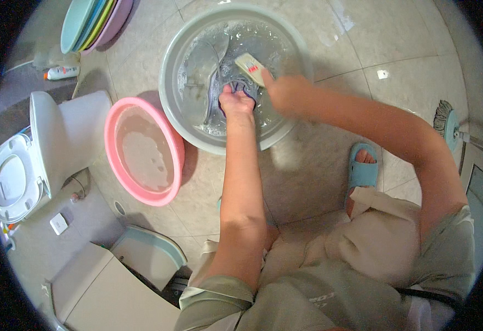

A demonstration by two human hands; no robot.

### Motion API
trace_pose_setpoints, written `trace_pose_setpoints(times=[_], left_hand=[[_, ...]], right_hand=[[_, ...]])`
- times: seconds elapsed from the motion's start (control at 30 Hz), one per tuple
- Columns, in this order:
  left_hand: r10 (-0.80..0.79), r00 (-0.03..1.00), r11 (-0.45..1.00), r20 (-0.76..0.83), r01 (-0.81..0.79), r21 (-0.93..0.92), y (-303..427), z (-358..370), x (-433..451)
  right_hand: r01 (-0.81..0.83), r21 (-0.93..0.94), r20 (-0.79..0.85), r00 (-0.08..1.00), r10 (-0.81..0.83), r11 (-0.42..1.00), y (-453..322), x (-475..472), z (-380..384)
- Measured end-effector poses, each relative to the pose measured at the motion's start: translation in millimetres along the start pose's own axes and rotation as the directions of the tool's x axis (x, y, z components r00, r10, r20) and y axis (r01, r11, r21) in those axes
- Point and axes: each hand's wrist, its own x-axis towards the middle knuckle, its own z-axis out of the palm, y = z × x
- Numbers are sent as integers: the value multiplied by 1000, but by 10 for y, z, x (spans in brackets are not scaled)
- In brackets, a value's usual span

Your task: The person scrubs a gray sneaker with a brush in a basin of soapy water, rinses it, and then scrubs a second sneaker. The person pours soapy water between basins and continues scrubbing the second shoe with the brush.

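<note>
A large grey-green plastic basin (169,111) holds soapy water. Inside it my left hand (237,101) grips a wet grey shoe (247,87) with purple trim and laces, its shape partly hidden by the hand and suds. My right hand (289,93), slightly blurred, holds a pale scrubbing brush (249,68) above the shoe, index finger along its back; the bristles are hidden beneath. Another greyish item (198,87), perhaps a second shoe, lies in the water left of the left hand.
A pink basin (111,145) of cloudy water stands left of the large one. Beyond are a white toilet (45,136), stacked coloured basins (76,25) and a white bottle (63,73). A mop head (446,120) is at right, near my blue slipper (363,173).
</note>
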Motion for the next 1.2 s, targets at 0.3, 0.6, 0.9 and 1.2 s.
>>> trace_pose_setpoints(times=[0.3,0.6,0.9,1.2], left_hand=[[202,974,979,-101,-205,-20,81,69,1],[87,995,988,-40,-91,-124,43,37,8],[69,997,997,35,-68,-44,2,41,-122],[-47,996,996,-72,41,-84,103,-15,-31]], right_hand=[[103,-42,143,985,-97,994,-261,-358,-114],[48,-10,145,988,-46,999,-155,1,-53],[127,83,43,990,-131,988,-225,-105,-92],[50,-32,207,977,-42,998,-383,-203,-133]])
